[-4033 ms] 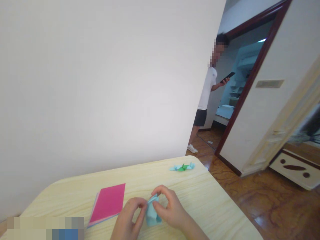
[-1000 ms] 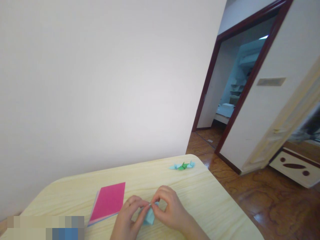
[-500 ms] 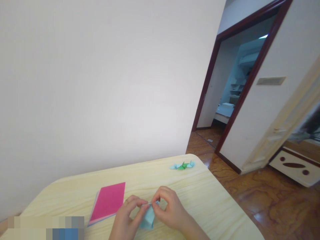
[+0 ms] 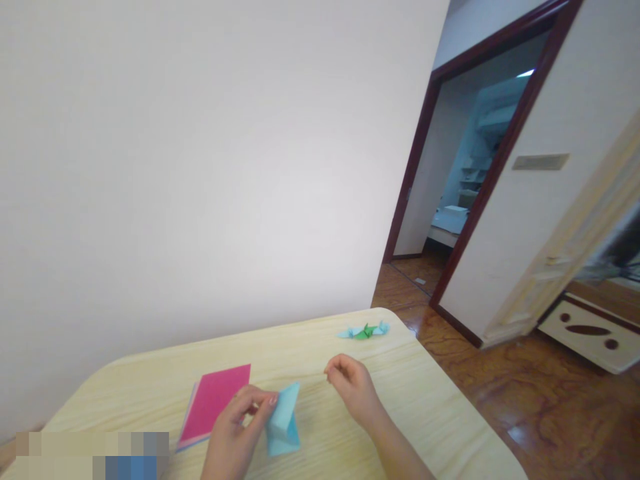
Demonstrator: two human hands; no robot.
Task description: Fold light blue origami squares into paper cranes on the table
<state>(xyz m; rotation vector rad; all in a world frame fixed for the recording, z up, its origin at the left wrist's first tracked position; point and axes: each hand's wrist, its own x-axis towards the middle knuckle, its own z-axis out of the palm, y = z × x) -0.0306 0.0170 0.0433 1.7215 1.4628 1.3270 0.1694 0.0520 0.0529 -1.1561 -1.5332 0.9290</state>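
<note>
Between the thumb and fingers of my left hand (image 4: 239, 427) is a folded light blue paper (image 4: 284, 421), pinched at its upper left edge. The paper stands partly opened, with creased flaps showing. My right hand (image 4: 354, 390) is apart from it, to the right, above the table; its fingers are curled together and nothing shows in them. A stack of square paper with a pink sheet (image 4: 220, 405) on top lies left of my left hand.
Small folded paper figures, light blue and green (image 4: 367, 331), sit in a row near the far right corner of the pale wooden table (image 4: 430, 407). A white wall (image 4: 225, 167) rises behind it. A doorway stands at the right.
My right hand has let go of the blue paper and moved up and right. My left hand has shifted left with the paper, which now shows more of its folds.
</note>
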